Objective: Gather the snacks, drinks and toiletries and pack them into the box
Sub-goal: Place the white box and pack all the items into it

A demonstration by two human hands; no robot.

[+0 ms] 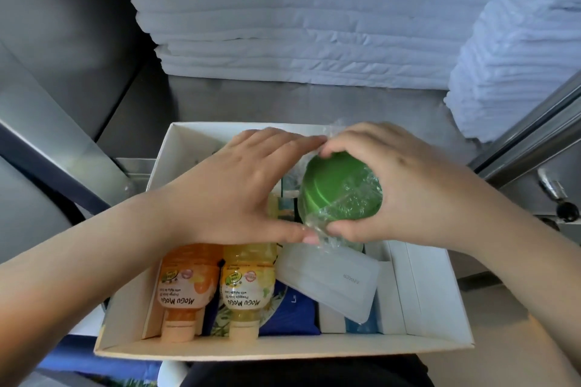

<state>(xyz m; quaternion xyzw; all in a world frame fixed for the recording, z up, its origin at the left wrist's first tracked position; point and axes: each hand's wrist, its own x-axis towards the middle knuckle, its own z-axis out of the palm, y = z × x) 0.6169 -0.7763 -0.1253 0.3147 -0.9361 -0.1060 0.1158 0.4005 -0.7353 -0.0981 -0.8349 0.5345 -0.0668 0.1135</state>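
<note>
Held in the right hand over the far middle of the white box: a green-lidded jar wrapped in crinkled clear film. Lid facing up and tipped a little toward the near left, so the jar's axis close to upright with a slight lean. Right fingers curled over the far rim, thumb hooked at the near edge, closed snugly around the jar.

Left hand alongside, just left of the jar. Fingers stretched almost straight and spread wide from the thumb, index tip meeting the right fingertips at the far side, thumb tip touching the film at the near side. Brackets the jar rather than wrapping it.

Below, inside the box: an orange bottle and a yellow bottle lying side by side in the left half, long axes running near to far, caps against the near wall. Between and right of them, a blue packet on the floor of the box. Across the middle, a white pouch lying tilted, long axis from far left to near right, resting on other contents. Along the right wall, white cartons standing on edge.

Beyond the far wall, a steel counter carrying folded white towels in a tall stack, and at far right a film-wrapped white stack.
</note>
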